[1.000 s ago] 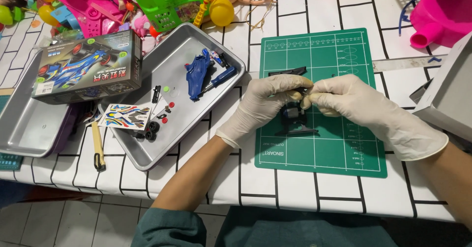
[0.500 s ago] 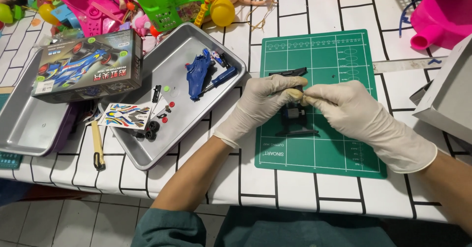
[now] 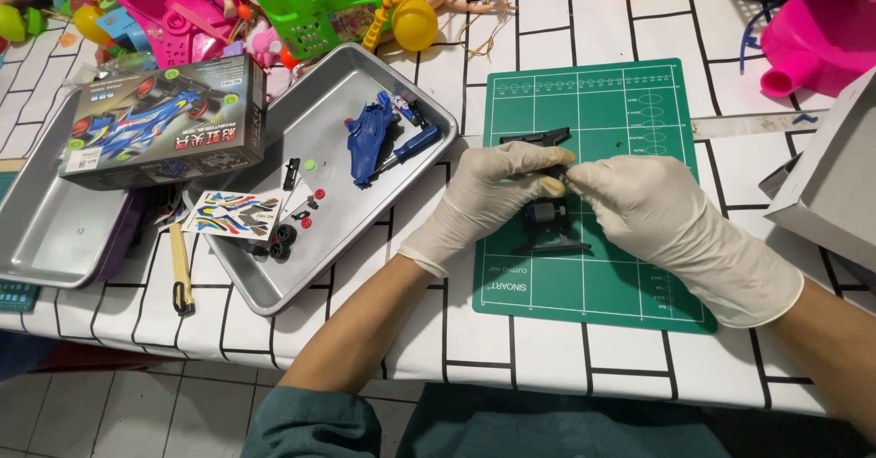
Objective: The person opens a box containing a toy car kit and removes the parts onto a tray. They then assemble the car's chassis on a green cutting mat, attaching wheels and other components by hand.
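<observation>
Both my hands wear pale gloves and meet over a green cutting mat (image 3: 630, 266). My left hand (image 3: 488, 198) and my right hand (image 3: 652, 207) pinch their fingertips together right above a black toy car chassis (image 3: 547, 225) with a small silver motor in it. What the fingertips hold is too small to see. A separate black plastic part (image 3: 537, 136) lies on the mat just beyond my left hand.
A metal tray (image 3: 365, 84) to the left holds a blue car body shell (image 3: 367, 139), a blue screwdriver (image 3: 411, 146), a sticker sheet (image 3: 233, 214) and small wheels. A toy car box (image 3: 164, 125) lies on a second tray (image 3: 46, 239). Bright plastic toys crowd the back; a grey box (image 3: 830, 180) stands at right.
My hands have shifted slightly, with the fingertips of both now pinched closer together over the chassis. Nothing else has moved.
</observation>
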